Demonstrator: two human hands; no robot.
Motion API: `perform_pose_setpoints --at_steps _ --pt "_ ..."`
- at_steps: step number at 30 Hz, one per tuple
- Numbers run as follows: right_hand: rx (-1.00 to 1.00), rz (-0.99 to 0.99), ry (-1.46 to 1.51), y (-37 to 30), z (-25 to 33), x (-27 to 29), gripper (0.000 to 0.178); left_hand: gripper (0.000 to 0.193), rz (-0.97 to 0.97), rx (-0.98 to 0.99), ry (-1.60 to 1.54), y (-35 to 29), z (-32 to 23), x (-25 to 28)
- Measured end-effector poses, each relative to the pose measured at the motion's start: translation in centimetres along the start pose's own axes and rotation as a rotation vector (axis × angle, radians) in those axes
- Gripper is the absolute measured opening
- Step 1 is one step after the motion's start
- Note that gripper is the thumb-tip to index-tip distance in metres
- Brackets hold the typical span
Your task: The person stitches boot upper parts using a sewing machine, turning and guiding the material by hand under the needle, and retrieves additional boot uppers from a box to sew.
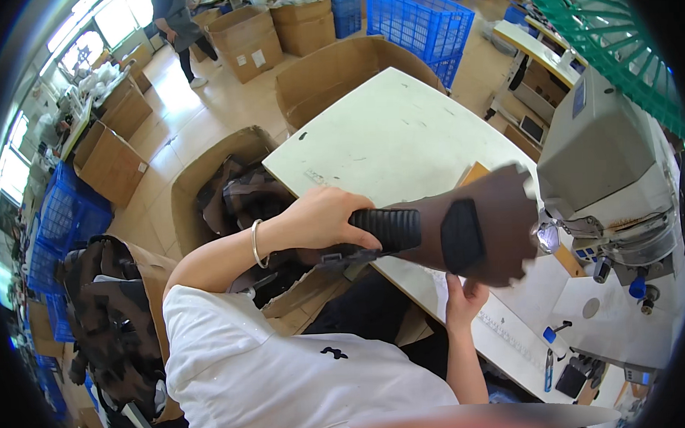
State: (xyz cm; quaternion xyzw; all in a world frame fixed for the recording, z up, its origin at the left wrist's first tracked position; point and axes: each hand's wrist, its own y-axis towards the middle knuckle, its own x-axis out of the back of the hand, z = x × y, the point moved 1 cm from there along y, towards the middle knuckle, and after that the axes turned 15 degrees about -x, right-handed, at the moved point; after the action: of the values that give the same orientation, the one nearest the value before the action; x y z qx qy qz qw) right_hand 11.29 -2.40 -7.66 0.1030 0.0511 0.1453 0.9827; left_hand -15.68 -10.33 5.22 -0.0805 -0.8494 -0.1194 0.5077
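In front of me, above the white table, is a brown sheet-like piece (510,227) with a wavy-cut right end. It carries a black ribbed pad (399,228) and a smooth black patch (462,236). My left hand (331,217), with a bangle on its wrist, grips the ribbed pad's left end, thumb on top. A dark strap or buckle-like part (349,257) hangs below that hand. My right hand (466,300) pinches the lower edge of the brown piece beneath the black patch; some of its fingers are hidden behind it.
A grey machine head (593,141) with a lit lamp (547,238) stands right of the white table (370,130). Blue-handled snips (548,369) lie near it. Cardboard boxes (180,197) with dark camouflage pieces stand left. Blue crates (419,23) and another person (177,27) are farther off.
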Motion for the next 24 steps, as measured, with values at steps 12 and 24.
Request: perform_pose_setpoints --at_steps 12,24 --pt "-0.39 0.39 -0.408 3.3 8.8 1.3 0.017 0.028 -0.658 -0.204 0.413 3.1 -0.8 3.7" --pt "-0.037 0.43 -0.915 0.4 8.8 -0.1 0.036 0.022 1.086 -0.642 0.056 12.8 -0.8 -5.9"
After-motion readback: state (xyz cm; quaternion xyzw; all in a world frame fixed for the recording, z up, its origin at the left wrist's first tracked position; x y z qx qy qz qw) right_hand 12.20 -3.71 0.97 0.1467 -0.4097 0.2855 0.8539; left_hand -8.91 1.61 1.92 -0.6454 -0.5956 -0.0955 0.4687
